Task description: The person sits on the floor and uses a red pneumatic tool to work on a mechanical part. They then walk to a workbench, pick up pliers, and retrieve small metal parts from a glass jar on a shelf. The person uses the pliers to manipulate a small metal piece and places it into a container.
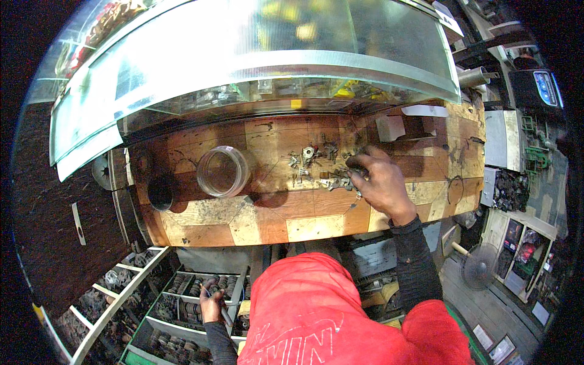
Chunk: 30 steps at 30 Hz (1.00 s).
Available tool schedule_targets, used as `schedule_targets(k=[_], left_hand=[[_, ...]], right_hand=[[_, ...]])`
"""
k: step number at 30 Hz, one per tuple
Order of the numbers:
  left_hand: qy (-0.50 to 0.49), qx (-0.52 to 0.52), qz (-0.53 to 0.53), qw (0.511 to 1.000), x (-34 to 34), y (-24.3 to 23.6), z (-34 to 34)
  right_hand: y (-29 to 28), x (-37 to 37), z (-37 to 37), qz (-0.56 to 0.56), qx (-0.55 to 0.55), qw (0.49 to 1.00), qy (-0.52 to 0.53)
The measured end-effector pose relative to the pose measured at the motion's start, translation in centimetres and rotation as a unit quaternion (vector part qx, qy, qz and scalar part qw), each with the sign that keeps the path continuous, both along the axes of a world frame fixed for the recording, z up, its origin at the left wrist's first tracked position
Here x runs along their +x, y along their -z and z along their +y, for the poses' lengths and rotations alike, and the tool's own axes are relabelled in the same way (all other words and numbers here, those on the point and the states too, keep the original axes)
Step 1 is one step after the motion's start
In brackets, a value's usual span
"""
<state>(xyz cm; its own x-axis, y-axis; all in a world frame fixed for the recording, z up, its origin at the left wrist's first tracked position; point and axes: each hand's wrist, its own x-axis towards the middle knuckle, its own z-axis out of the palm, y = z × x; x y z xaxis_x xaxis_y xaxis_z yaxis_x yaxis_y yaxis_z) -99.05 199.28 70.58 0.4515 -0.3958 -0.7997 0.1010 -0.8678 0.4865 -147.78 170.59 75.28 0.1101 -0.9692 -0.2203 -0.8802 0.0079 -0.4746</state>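
Note:
My right hand [382, 185] reaches over the workbench top, its thumb and fingers curled together at the right side of a loose pile of small metal parts [331, 181]. What its fingertips grip, if anything, is too small and dark to name. Among the parts lies a small silvery piece with a round hole [308, 152]. To the left of the pile is a clear round plastic jar [222, 172]. Low on the left, below the bench edge, my left hand [212, 305] hangs beside a divided tray, fingers curled; what is in them I cannot make out.
A glass display case [286, 64] stands along the back of the patterned wooden bench [255, 228]. A dark round cup [160, 193] sits at the left, an open small box [406, 128] at the back right. Divided trays of dark parts [182, 316] lie below left; a fan [479, 266] stands right.

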Motion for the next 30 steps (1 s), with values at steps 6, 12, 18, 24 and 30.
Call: schedule_targets(k=[6,12,18,24,30], left_hand=[[-0.006,0.001,-0.005,1.000,-1.0,-0.4,-0.7],[-0.011,-0.007,0.004,1.000,-1.5,0.1,-0.5],[-0.031,-0.029,0.010,0.999,-1.7,0.2,0.4],[-0.038,-0.022,0.003,0.999,-1.7,0.5,1.0],[-0.018,-0.015,0.014,1.000,-1.8,0.8,0.7]], right_hand=[[0.5,0.2,-0.6,0.004,-0.008,1.000,0.005],[1.7,1.7,-1.3,0.021,-0.084,0.996,-0.008],[2.8,2.5,-1.2,0.016,-0.109,0.994,-0.001],[0.8,1.4,-0.3,0.012,-0.060,0.998,-0.001],[0.0,0.4,-0.3,0.026,0.047,0.998,-0.030]])
